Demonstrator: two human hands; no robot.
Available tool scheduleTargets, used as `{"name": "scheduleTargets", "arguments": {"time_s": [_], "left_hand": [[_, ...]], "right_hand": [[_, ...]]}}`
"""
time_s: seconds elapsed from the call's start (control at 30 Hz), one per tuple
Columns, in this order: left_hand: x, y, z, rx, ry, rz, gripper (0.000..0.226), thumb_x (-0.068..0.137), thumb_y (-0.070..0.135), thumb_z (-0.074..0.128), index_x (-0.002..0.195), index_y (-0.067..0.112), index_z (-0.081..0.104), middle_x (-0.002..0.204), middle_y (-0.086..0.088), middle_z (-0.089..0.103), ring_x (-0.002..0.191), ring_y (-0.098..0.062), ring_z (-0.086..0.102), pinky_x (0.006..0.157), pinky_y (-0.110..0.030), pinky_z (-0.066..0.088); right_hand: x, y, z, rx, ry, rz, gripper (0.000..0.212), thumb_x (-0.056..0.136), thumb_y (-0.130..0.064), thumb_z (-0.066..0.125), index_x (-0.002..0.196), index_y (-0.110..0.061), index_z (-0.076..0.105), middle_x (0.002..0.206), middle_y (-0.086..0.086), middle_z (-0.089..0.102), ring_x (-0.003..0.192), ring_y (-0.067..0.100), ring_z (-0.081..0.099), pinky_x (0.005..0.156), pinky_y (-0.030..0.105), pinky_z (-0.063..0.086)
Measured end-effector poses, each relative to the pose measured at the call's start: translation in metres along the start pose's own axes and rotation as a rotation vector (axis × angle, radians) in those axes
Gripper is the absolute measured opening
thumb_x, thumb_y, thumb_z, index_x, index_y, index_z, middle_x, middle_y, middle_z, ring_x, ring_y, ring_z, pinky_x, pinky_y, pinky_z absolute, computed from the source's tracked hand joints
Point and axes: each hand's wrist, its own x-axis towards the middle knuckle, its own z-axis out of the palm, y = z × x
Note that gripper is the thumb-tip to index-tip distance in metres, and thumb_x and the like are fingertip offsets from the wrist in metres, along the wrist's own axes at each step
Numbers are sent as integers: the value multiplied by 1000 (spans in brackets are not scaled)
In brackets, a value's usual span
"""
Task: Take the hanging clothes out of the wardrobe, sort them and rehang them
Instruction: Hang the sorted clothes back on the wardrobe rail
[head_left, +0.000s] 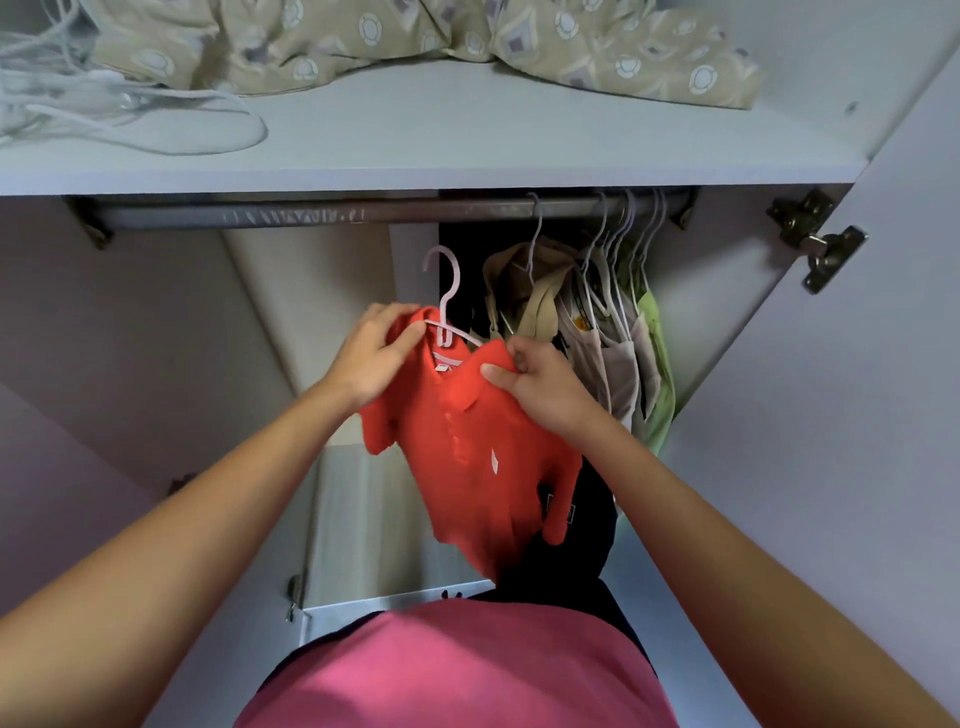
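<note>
Hands (369, 358) gripping red shirt (467, 441) shoulders

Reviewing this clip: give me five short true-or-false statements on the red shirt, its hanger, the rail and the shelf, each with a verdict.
1. Both hands grip the red polo shirt. True: left hand, right hand.
2. The white hanger in the shirt is hooked on the rail. False: its hook is free, below the rail.
3. Other garments hang at the rail's right end. True.
4. The rail's left half is crowded with clothes. False: it is bare.
5. Patterned bedding lies on the shelf above. True.
</note>
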Motion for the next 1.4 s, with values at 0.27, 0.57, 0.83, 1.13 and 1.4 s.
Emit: {"name": "scheduleTargets", "arguments": {"time_s": [0.27,0.57,0.83,1.13,1.4], "left_hand": [[39,65,22,-117,-114,59,62,101,64,42,154,34,49,156,-1,49,147,-18,42,124,-35,28],[75,90,28,-52,-216,-17,62,106,58,48,162,34,36,168,6,35,153,-17,34,117,-24,27],[84,86,56,-13,-250,-74,55,110,41,50,161,24,39,165,-2,41,151,-20,38,101,-14,25],[100,91,88,-110,-262,-139,76,90,69,65,154,34,46,150,2,57,134,-21,56,116,-40,44],[142,120,135,-65,-422,-53,97,68,72,65,154,31,46,143,-1,62,126,-20,62,111,-42,50]], "right_hand": [[6,-2,-26,75,240,-14,37,95,-16,74,71,-23,47,57,-18,51,57,-2,50,64,24,45],[58,-6,-32,-43,387,16,34,92,-30,72,76,-18,44,67,-2,47,64,19,49,71,48,50],[70,16,-19,-419,435,67,27,94,-45,68,92,-20,58,97,5,69,102,33,64,89,45,47],[66,58,-29,-347,342,39,39,104,-51,47,112,-17,67,112,3,45,101,28,55,100,45,49],[61,75,-63,-447,449,88,43,108,-35,49,129,1,60,133,21,49,116,41,58,98,50,50]]}}
